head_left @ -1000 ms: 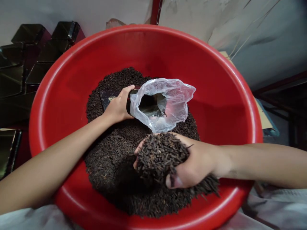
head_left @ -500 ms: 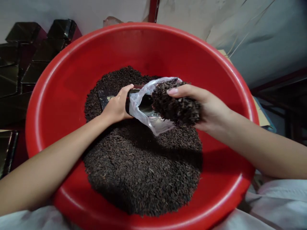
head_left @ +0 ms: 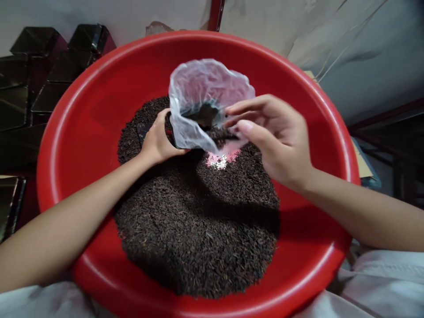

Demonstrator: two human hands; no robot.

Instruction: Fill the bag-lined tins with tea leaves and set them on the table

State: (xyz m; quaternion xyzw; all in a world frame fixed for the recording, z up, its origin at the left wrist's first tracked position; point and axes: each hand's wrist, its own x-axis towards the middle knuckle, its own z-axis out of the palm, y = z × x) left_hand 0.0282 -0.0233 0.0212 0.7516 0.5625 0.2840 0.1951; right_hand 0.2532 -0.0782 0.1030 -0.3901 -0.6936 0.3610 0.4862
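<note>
A metal tin point(head_left: 143, 131), mostly hidden, lies tilted in the heap of dark dried tea leaves point(head_left: 198, 229). My left hand point(head_left: 159, 138) is closed around the tin near its mouth. A clear plastic bag point(head_left: 212, 81) flares out of the tin's mouth, with dark tea leaves visible inside. My right hand point(head_left: 285, 141) is at the right side of the bag's mouth, slightly blurred, with thumb and fingers apart and no handful in it. A pink and white patch point(head_left: 222, 160) shows just below the bag; what it is I cannot tell.
The wide red plastic basin point(head_left: 82, 115) surrounds both hands and the tea. Several dark metal tins point(head_left: 36, 42) are stacked at its left. A pale wall point(head_left: 258, 31) stands behind, and a yellowish board point(head_left: 362, 163) lies beyond the right rim.
The handful of tea has left my right hand, whose fingers have opened at the bag. The bag's mouth has spread wider and risen upward. My left hand keeps its hold on the tin.
</note>
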